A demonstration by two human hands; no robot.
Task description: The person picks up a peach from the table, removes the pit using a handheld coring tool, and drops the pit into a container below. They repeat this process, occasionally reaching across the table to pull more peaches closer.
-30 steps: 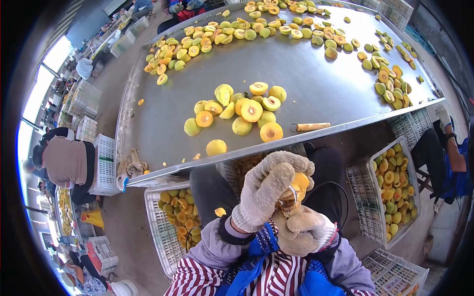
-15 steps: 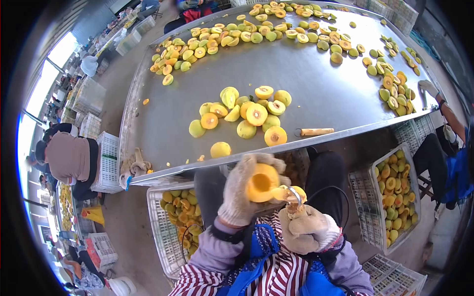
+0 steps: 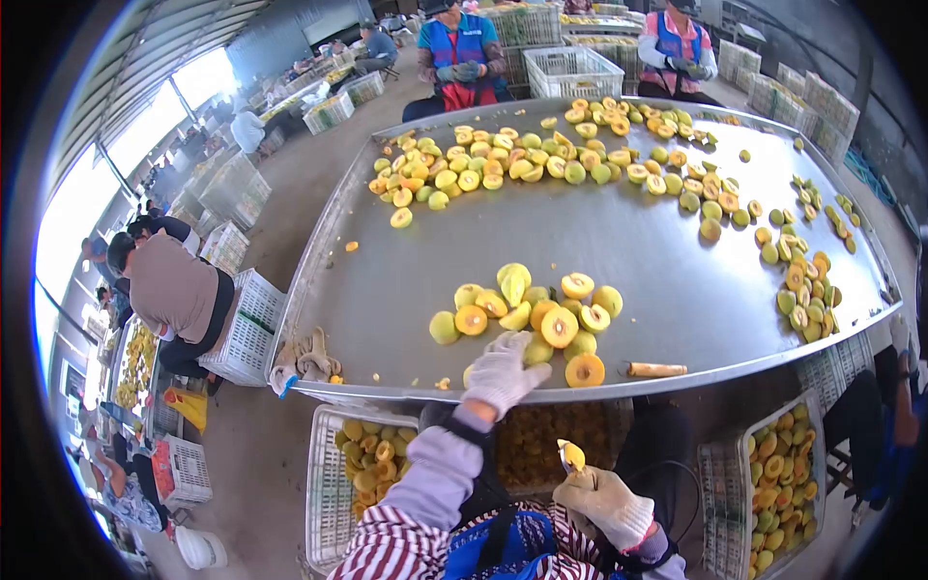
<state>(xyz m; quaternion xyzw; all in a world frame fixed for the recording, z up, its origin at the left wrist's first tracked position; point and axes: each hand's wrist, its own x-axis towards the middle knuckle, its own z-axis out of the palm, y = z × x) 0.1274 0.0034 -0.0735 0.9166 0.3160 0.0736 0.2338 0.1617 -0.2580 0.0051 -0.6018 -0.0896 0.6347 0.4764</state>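
Observation:
My left hand [image 3: 505,372], in a pale knit glove, reaches over the table's front edge with its fingers stretched out. It touches or nearly touches the near side of a small pile of yellow-green peach halves [image 3: 559,328]. Part of one fruit shows beside the glove; whether the fingertips press on any is hard to see. My right hand [image 3: 605,505], also gloved, is closed around a pitting tool [image 3: 570,454] above my lap. Yellow flesh clings to its curved metal end, and the glove hides its handle.
A wooden-handled tool [image 3: 657,369] and crumpled gloves [image 3: 307,358] lie along the front of the metal table [image 3: 416,290]. Crates of peach halves stand at left [image 3: 324,483] and right [image 3: 725,522]. A dark bin [image 3: 556,440] sits between my knees. Co-workers [image 3: 464,53] sit across the table.
The peach half is gone from my left hand, which has moved forward to the pile. My right hand keeps the tool, now lower and apart from the left. The view has tilted up.

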